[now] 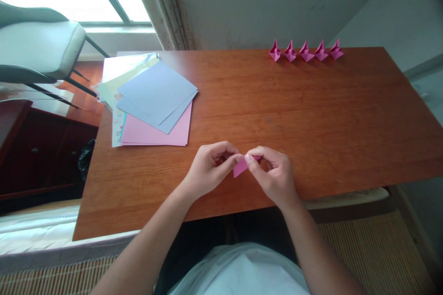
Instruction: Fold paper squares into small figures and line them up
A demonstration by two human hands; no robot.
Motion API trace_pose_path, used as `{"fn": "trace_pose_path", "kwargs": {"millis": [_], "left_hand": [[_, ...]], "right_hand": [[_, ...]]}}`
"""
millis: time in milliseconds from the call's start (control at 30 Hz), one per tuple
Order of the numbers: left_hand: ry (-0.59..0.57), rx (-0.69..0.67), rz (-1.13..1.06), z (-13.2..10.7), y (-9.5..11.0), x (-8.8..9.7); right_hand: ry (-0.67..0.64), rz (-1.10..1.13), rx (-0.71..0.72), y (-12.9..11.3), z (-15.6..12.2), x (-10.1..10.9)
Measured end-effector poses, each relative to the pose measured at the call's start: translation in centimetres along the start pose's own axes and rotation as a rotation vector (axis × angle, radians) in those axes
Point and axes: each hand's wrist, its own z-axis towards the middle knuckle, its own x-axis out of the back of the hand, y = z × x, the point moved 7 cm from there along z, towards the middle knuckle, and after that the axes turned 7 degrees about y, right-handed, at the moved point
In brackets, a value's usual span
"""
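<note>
Both hands meet over the front part of the wooden table (pixel 277 115), pinching one small folded piece of pink paper (pixel 239 168). My left hand (pixel 212 168) grips its left side between thumb and fingertips. On the other side, my right hand (pixel 273 173) holds it with the thumb pressed on top and the index finger behind. A pointed corner of the paper hangs below the thumbs; the fingers hide much of the rest. Along the far edge stand several pink origami figures (pixel 306 52) in a row, each with upright points.
At the table's left lies a stack with blue paper sheets (pixel 157 92) on top, pink paper sheets (pixel 155 131) beneath, and a clear plastic packet partly under them. A white chair (pixel 38 48) stands by the window at the left. A curtain (pixel 162 4) hangs behind the table.
</note>
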Motion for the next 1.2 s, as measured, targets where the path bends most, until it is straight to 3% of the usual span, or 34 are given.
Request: {"fn": "trace_pose_path", "kwargs": {"millis": [133,233,433,567,700,900,1200], "left_hand": [[-0.041,0.058,-0.128,0.0,0.2,-0.5],[-0.063,0.037,-0.100,-0.1,0.3,-0.5],[-0.092,-0.031,0.102,-0.3,0.2,-0.5],[-0.110,-0.030,0.130,-0.3,0.3,-0.8],[-0.037,0.005,0.027,-0.1,0.3,-0.5],[0.143,0.069,-0.213,0.4,0.1,0.7],[0.130,0.011,-0.080,0.2,-0.2,0.4]], "right_hand": [[0.096,0.043,0.015,-0.1,0.0,0.3],[0.161,0.081,-0.022,0.5,0.0,0.6],[0.000,0.025,-0.011,0.4,0.4,0.2],[0.046,-0.119,0.097,-0.6,0.8,0.5],[0.094,-0.036,0.027,0.0,0.8,0.5],[0.002,0.276,-0.163,1.9,0.0,-1.0],[0.068,0.187,-0.112,2.2,0.0,-1.4]]}}
